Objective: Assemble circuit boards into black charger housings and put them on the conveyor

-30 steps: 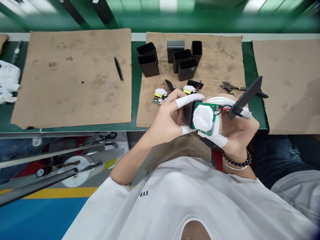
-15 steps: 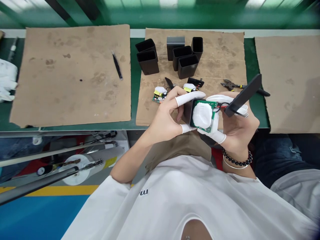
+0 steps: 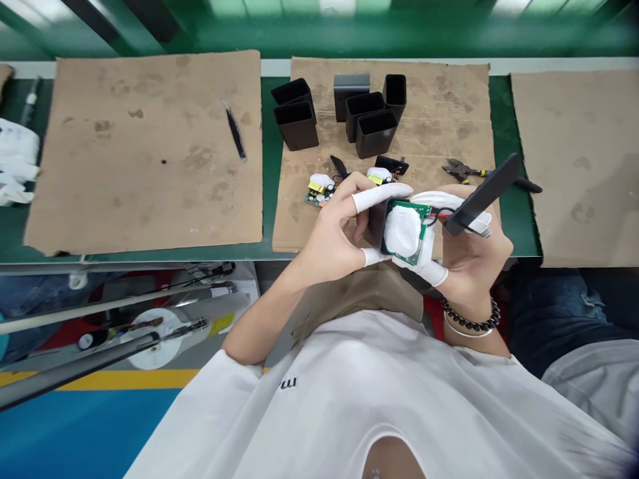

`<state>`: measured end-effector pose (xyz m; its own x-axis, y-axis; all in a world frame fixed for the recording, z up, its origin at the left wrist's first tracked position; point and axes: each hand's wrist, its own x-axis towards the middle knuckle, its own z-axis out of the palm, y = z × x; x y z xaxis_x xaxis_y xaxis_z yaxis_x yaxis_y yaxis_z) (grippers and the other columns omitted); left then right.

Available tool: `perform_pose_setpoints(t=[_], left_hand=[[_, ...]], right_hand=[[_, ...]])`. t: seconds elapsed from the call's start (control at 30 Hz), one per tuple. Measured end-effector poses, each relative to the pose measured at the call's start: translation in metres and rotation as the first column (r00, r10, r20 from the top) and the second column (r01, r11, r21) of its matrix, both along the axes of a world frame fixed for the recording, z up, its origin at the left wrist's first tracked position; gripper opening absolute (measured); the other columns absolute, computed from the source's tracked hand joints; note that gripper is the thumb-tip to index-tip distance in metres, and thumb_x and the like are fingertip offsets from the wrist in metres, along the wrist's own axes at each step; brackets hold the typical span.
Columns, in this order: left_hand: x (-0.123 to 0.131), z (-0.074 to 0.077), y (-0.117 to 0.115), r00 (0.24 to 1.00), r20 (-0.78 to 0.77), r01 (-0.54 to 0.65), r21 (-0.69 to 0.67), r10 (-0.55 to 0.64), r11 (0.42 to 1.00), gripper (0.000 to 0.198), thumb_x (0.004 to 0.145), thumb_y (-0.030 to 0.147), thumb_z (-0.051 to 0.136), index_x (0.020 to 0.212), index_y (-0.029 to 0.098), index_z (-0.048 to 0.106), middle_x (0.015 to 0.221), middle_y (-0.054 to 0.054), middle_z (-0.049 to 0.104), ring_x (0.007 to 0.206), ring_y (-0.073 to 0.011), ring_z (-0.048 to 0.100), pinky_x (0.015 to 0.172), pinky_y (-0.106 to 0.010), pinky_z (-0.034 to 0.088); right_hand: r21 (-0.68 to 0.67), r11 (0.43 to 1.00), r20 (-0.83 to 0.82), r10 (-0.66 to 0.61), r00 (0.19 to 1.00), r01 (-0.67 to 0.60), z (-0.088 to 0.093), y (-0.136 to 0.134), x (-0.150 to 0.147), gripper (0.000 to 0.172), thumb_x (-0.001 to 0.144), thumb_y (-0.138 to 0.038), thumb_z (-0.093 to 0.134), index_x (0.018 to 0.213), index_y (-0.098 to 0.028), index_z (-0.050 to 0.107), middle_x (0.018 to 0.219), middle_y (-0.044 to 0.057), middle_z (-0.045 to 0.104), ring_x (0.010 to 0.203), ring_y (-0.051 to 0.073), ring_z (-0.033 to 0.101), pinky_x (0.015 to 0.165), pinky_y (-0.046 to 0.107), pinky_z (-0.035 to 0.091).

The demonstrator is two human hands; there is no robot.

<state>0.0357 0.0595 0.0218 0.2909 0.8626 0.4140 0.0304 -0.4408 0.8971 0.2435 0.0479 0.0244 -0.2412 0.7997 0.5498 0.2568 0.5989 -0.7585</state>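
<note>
My left hand [image 3: 333,233], with white finger cots on thumb and forefinger, pinches a black housing [image 3: 375,223] from the left. A green circuit board [image 3: 407,229] covered by a white pad sits at the housing's mouth. My right hand [image 3: 466,249], also in finger cots and wearing a bead bracelet, grips the board from the right and holds a black cover plate [image 3: 482,193] joined to the board by red and black wires. Both hands hover above the near edge of the middle cardboard sheet [image 3: 439,126].
Several empty black housings [image 3: 374,133] stand at the back of the middle sheet. Two small circuit boards [image 3: 319,189] and black parts lie just beyond my hands. Cutters [image 3: 464,173] rest at the right, tweezers [image 3: 235,133] on the left cardboard [image 3: 140,146]. White cloth [image 3: 14,159] lies far left.
The board has gone slightly deeper into the housing and the right hand has closed in a little toward the left. Otherwise the hands stay in place.
</note>
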Motion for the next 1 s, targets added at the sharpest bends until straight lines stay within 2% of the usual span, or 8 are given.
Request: perform_pose_setpoints(t=[0.1, 0.23, 0.47, 0.63, 0.73, 0.87, 1.0], left_hand=[[0.000, -0.002, 0.001, 1.000, 0.000, -0.007, 0.009, 0.007, 1.000, 0.059, 0.075, 0.048, 0.092, 0.130, 0.035, 0.073, 0.109, -0.004, 0.061, 0.066, -0.0092, 0.051, 0.048, -0.025, 0.044], [0.001, -0.004, 0.001, 1.000, -0.005, -0.014, 0.002, 0.014, 1.000, 0.060, 0.075, 0.052, 0.091, 0.129, 0.034, 0.073, 0.108, -0.005, 0.062, 0.065, -0.0092, 0.050, 0.048, -0.024, 0.043], [0.001, -0.005, -0.003, 1.000, 0.017, -0.018, 0.018, 0.018, 1.000, 0.060, 0.072, 0.055, 0.092, 0.127, 0.039, 0.075, 0.106, -0.004, 0.059, 0.061, -0.0084, 0.043, 0.050, -0.028, 0.043], [0.001, -0.004, -0.004, 0.999, 0.000, -0.037, 0.023, 0.038, 0.999, 0.061, 0.072, 0.058, 0.092, 0.127, 0.040, 0.074, 0.103, -0.003, 0.057, 0.058, -0.0071, 0.041, 0.054, -0.030, 0.046], [0.002, -0.004, -0.004, 1.000, 0.019, -0.016, 0.031, 0.015, 0.999, 0.062, 0.072, 0.055, 0.093, 0.129, 0.041, 0.073, 0.103, -0.003, 0.056, 0.058, -0.0067, 0.043, 0.055, -0.031, 0.047], [0.002, -0.005, -0.004, 1.000, 0.018, -0.019, 0.017, 0.019, 1.000, 0.062, 0.073, 0.055, 0.092, 0.130, 0.041, 0.073, 0.105, -0.003, 0.057, 0.059, -0.0073, 0.045, 0.057, -0.031, 0.049], [0.002, -0.007, -0.003, 0.999, -0.018, -0.040, -0.007, 0.040, 0.999, 0.063, 0.070, 0.058, 0.093, 0.127, 0.039, 0.073, 0.106, -0.004, 0.059, 0.062, -0.0092, 0.048, 0.058, -0.032, 0.052]], right_hand=[[0.110, 0.994, -0.043, 0.011, 0.999, -0.006, 0.003, 0.002, -0.003, 0.059, 0.082, -0.035, 0.080, 0.138, -0.044, 0.065, 0.129, -0.001, 0.074, 0.117, 0.035, 0.071, 0.101, 0.059, 0.062], [0.143, 0.990, 0.018, -0.016, 1.000, 0.014, 0.006, 0.000, -0.004, 0.053, 0.085, -0.038, 0.078, 0.136, -0.037, 0.066, 0.127, 0.003, 0.072, 0.115, 0.032, 0.071, 0.099, 0.057, 0.062], [0.103, 0.994, 0.021, -0.044, 0.999, 0.042, 0.007, -0.010, -0.001, 0.055, 0.081, -0.049, 0.084, 0.132, -0.038, 0.067, 0.121, 0.007, 0.072, 0.111, 0.039, 0.073, 0.094, 0.063, 0.062], [0.062, 0.997, 0.027, -0.042, 0.999, 0.041, 0.010, -0.013, -0.001, 0.056, 0.076, -0.051, 0.088, 0.127, -0.037, 0.069, 0.125, 0.008, 0.072, 0.117, 0.040, 0.071, 0.098, 0.062, 0.061], [0.112, 0.993, 0.019, -0.050, 0.999, 0.047, 0.012, -0.011, -0.002, 0.053, 0.076, -0.048, 0.089, 0.124, -0.036, 0.070, 0.121, 0.007, 0.073, 0.112, 0.038, 0.072, 0.098, 0.061, 0.062], [0.183, 0.981, 0.032, -0.072, 0.997, 0.065, 0.015, -0.009, -0.004, 0.052, 0.077, -0.037, 0.086, 0.127, -0.035, 0.070, 0.118, 0.007, 0.074, 0.106, 0.035, 0.074, 0.090, 0.056, 0.065], [0.197, 0.978, 0.058, -0.074, 0.996, 0.061, 0.018, -0.007, -0.005, 0.054, 0.078, -0.030, 0.084, 0.130, -0.034, 0.070, 0.119, 0.007, 0.074, 0.111, 0.036, 0.074, 0.096, 0.056, 0.064]])
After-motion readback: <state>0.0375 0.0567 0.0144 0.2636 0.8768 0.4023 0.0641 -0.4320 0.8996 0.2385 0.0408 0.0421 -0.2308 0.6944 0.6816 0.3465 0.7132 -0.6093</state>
